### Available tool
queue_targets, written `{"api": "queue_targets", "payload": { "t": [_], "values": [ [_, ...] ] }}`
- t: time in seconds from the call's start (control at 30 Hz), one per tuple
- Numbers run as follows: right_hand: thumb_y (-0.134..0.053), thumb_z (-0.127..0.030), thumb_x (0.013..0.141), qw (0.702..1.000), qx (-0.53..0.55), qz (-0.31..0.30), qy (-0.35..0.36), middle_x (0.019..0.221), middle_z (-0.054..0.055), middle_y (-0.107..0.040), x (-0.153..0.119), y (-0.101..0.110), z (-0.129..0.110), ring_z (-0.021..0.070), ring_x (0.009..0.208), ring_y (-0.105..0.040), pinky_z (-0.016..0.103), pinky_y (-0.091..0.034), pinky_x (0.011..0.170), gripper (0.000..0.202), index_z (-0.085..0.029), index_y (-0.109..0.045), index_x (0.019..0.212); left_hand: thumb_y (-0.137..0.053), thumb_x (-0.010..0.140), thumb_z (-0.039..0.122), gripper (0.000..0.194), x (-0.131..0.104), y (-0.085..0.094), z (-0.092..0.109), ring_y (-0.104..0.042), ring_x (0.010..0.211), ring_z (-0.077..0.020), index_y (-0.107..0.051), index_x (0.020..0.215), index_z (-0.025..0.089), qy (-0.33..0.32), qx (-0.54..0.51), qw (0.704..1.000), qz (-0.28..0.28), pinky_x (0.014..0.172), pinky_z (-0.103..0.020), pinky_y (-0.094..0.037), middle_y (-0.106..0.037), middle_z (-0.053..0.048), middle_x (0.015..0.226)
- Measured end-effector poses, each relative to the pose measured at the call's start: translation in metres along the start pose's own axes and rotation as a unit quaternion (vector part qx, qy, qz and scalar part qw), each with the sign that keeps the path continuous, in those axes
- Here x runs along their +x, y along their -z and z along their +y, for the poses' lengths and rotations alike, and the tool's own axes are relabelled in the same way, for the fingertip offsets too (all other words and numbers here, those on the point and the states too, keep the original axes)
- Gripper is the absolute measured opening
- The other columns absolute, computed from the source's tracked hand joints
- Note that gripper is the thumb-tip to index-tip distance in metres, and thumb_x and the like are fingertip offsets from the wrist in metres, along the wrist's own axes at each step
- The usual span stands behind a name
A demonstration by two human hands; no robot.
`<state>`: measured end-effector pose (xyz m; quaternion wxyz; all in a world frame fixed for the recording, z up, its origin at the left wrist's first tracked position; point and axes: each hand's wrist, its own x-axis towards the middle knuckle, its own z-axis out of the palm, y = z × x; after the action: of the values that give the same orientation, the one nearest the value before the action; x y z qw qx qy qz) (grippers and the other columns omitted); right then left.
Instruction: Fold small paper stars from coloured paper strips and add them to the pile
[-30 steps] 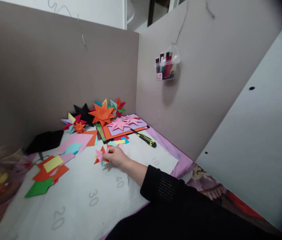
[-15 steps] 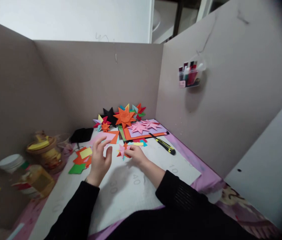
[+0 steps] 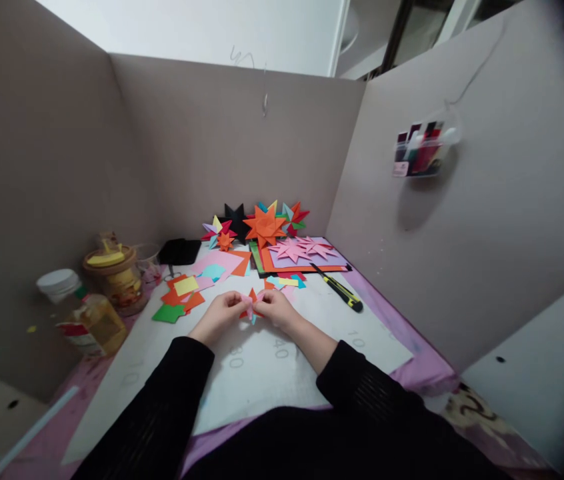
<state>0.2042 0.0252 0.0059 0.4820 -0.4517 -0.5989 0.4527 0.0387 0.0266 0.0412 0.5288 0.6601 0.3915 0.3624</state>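
Joining the right hand (image 3: 277,309), the left hand (image 3: 223,311) is now pinching the small pink-and-orange paper star (image 3: 250,308) too; both are gripping it, seemingly by opposite points, over the white sheet (image 3: 262,381), making the work two-handed.

white-capped bottle (image 3: 99,325): at left | yellow-topped pot (image 3: 125,290): behind bottle | clear container (image 3: 419,163): hanging, right wall (image 3: 507,187)

Left hand (image 3: 225,310) came in — out of the head view a second ago, then raised and spread, now lowered and pinching the small paper star (image 3: 251,310). Right hand (image 3: 275,308) had it alone; now I see both on it. Head swung left — white-capped bottle (image 3: 99,325) now showing.
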Motion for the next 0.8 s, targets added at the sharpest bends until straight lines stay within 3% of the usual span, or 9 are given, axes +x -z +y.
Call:
{"api": "queue_targets", "payload": {
  "t": [0.17,0.33,0.53,0.67,0.73,0.8],
  "values": [
    [-0.061,-0.040,0.069,1.000,0.017,-0.008,-0.019,0.054,-0.005,-0.045,-0.001,0.000,-0.001,0.0069,0.049,-0.038,0.019,-0.028,0.047,0.028,-0.015,-0.052,0.061,-0.058,0.072,0.042,0.025,-0.001,-0.001,-0.005,-0.052,0.056,-0.0146,-0.063,0.066,0.018,0.008,0.067,0.997,0.036,0.053,-0.024,-0.036,-0.061,-0.001,0.063],
    [-0.044,-0.060,0.077,0.992,0.099,-0.009,-0.073,0.066,0.001,-0.055,0.003,0.002,0.001,0.0106,0.056,-0.051,0.020,-0.033,0.048,0.047,-0.014,-0.056,0.074,-0.058,0.071,0.043,0.025,0.001,0.002,-0.009,-0.054,0.062,-0.0159,-0.063,0.067,0.019,-0.013,0.044,0.995,0.088,0.059,-0.024,-0.039,-0.062,0.000,0.065],
    [-0.063,-0.042,0.067,0.997,0.064,-0.027,-0.021,0.058,-0.002,-0.051,-0.001,0.000,-0.005,0.0084,0.052,-0.043,0.020,-0.030,0.048,0.029,-0.014,-0.056,0.067,-0.060,0.070,0.046,0.029,0.000,-0.003,-0.008,-0.054,0.062,-0.0148,-0.064,0.070,0.016,-0.022,0.011,0.997,0.076,0.059,-0.025,-0.039,-0.063,-0.001,0.066],
    [-0.062,-0.027,0.064,0.997,0.073,0.013,-0.012,0.052,-0.005,-0.044,-0.003,-0.002,-0.009,0.0070,0.048,-0.037,0.020,-0.027,0.048,0.019,-0.015,-0.049,0.058,-0.052,0.073,0.057,0.042,0.005,-0.001,-0.015,-0.055,0.063,-0.0164,-0.064,0.067,0.017,0.028,0.003,0.995,0.092,0.054,-0.025,-0.037,-0.062,-0.003,0.065],
    [-0.060,-0.023,0.062,0.997,0.069,0.025,-0.015,0.051,-0.005,-0.044,-0.003,-0.003,-0.010,0.0070,0.048,-0.036,0.020,-0.026,0.047,0.015,-0.015,-0.049,0.057,-0.043,0.076,0.061,0.051,0.008,0.004,-0.020,-0.057,0.069,-0.0180,-0.066,0.077,0.016,0.057,-0.038,0.990,0.121,0.054,-0.025,-0.037,-0.064,-0.006,0.074],
    [-0.058,-0.022,0.062,0.998,0.063,0.024,-0.015,0.051,-0.005,-0.044,-0.002,-0.002,-0.008,0.0072,0.048,-0.036,0.020,-0.025,0.047,0.013,-0.015,-0.049,0.057,-0.040,0.077,0.062,0.056,0.009,0.009,-0.022,-0.059,0.075,-0.0188,-0.066,0.090,0.014,0.073,-0.078,0.988,0.115,0.055,-0.025,-0.037,-0.066,-0.009,0.082]
  ]
}}
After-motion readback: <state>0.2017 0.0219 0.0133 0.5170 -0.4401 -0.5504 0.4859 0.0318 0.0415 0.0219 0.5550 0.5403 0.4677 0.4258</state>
